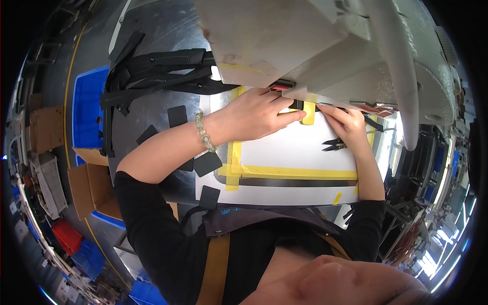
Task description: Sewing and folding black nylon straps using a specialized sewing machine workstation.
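My left hand [262, 116], a beaded bracelet at its wrist, lies over the white work surface [300, 150] under a large pale machine [315, 56] that looks like a sewing machine. Its fingers are stretched out, the index against a small yellow piece [308, 114]. Just left of that piece shows a bit of black strip [297, 104]. My right hand [348, 124] is closed, thumb and index pinching the strip's edge to the right of the yellow piece. Black pointed snips [334, 145] jut out beside the right palm; whether the hand grips them is hidden.
Black zipper strips [168, 76] lie heaped at the back left. Several dark square patches [207, 164] are scattered by my left forearm. Yellow tape [290, 173] borders the white surface. A blue bin [90, 109] and a cardboard box [99, 188] stand beyond the table's left edge.
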Tool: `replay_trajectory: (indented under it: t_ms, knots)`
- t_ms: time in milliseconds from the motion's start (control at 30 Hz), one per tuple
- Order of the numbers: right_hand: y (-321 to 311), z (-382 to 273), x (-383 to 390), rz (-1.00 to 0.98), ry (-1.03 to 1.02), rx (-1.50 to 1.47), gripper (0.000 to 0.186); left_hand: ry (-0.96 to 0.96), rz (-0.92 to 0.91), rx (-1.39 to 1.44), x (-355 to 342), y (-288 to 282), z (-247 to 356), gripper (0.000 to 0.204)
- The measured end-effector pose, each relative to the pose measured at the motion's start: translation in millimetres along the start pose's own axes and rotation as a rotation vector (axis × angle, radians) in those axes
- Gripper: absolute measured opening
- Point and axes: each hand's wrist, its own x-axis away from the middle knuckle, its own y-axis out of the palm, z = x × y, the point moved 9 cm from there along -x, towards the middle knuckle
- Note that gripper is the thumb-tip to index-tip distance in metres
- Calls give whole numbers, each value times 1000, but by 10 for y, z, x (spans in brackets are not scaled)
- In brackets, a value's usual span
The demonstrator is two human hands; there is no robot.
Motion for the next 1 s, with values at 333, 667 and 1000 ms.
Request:
replay_trajectory:
  t_ms: [333, 667, 1000]
  knots:
    - [47, 134, 53, -40, 76, -22, 25, 21, 67, -26, 10, -21, 22, 29]
    - [10, -40, -52, -54, 25, 40, 26, 42, 86, -105, -15, -63, 70, 33]
    - [-97, -350, -141, 39, -112, -95, 30, 6, -56, -85, -29, 3, 95, 37]
